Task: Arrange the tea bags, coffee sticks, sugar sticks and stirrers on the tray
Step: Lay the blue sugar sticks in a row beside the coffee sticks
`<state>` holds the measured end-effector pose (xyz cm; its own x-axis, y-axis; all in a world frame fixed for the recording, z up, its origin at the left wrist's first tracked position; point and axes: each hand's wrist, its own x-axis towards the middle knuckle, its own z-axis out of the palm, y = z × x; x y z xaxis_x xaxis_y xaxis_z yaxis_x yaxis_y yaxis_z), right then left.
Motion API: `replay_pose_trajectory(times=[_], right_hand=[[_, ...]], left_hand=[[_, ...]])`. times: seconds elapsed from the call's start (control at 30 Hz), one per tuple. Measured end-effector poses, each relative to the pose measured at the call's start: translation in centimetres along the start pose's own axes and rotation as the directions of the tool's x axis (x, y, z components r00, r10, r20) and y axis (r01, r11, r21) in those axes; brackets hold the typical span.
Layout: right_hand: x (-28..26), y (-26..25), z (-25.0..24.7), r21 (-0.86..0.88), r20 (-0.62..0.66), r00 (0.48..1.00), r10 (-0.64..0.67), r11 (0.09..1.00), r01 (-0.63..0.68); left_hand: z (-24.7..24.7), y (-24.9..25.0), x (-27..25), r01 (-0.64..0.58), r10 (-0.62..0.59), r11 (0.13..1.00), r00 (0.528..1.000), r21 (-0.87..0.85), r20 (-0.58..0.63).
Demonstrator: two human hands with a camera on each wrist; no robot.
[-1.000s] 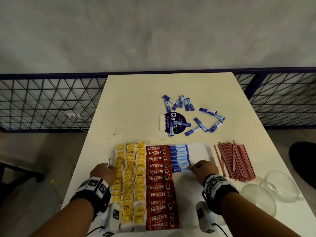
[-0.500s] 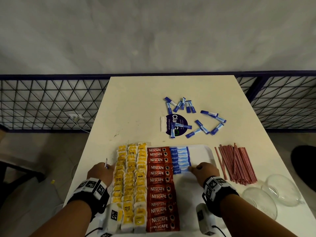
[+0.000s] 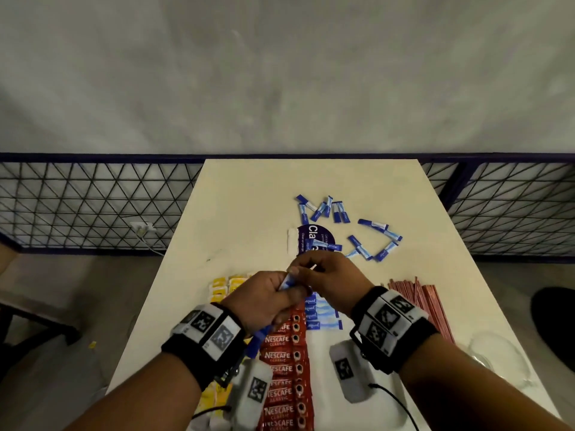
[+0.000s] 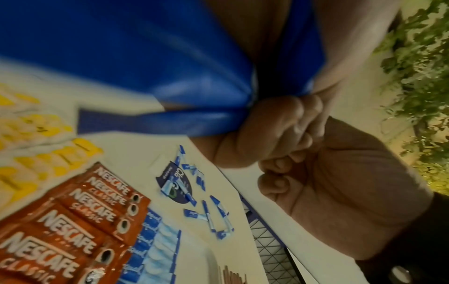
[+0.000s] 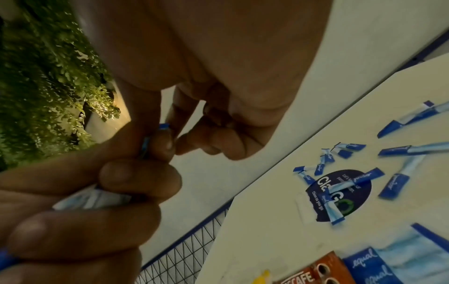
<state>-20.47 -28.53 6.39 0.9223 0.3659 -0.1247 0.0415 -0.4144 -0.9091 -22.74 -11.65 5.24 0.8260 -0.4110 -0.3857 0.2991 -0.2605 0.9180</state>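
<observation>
At frame centre my left hand (image 3: 267,298) gripped bunched sugar sticks (image 3: 287,279) above the tray (image 3: 323,362) while my right hand (image 3: 334,275) pinched one; a loose pull could have spilled the bunch onto the laid rows.

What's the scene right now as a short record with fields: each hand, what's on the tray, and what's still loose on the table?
left hand: grips a bunch of blue sugar sticks
right hand: fingertips at the top of that bunch
tray: yellow tea bags, red coffee sticks, a row of sugar sticks
loose on table: scattered sugar sticks, red stirrers
</observation>
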Motion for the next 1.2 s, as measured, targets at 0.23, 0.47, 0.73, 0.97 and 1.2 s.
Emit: replay_pose_trajectory(times=[0.23,0.47,0.73,0.97,1.2], right_hand=[[-1.3,1.4,-3.2,0.208,-0.213,0.963,0.166,0.971,-0.121],[-3.1,2.7,-4.2,0.249,-0.203,0.964,0.173,0.961,-0.120],[-3.9,6.3,-2.9,0.273,-0.263,0.937,0.231,0.949,-0.157],[-4.7,13.1,1.1,0.160,-0.250,0.844,0.474,0.880,-0.447],[-5.7,16.5,2.7,-0.070,-0.240,0.756,0.609,0.766,-0.639]], left_hand=[[1.9,0.9,0.2,-0.052,0.028,0.994,0.972,-0.096,-0.232],[4.4,1.0,0.3,-0.104,0.009,0.964,0.933,-0.245,-0.361],[4.6,-1.2,0.3,-0.031,-0.035,0.988,0.915,-0.154,-0.403],[-4.6,-10.2,-2.7,0.449,-0.223,0.870,0.725,0.202,-0.652],[-7.8,-14.5,-4.8,0.567,-0.309,0.793,0.689,0.222,-0.656]])
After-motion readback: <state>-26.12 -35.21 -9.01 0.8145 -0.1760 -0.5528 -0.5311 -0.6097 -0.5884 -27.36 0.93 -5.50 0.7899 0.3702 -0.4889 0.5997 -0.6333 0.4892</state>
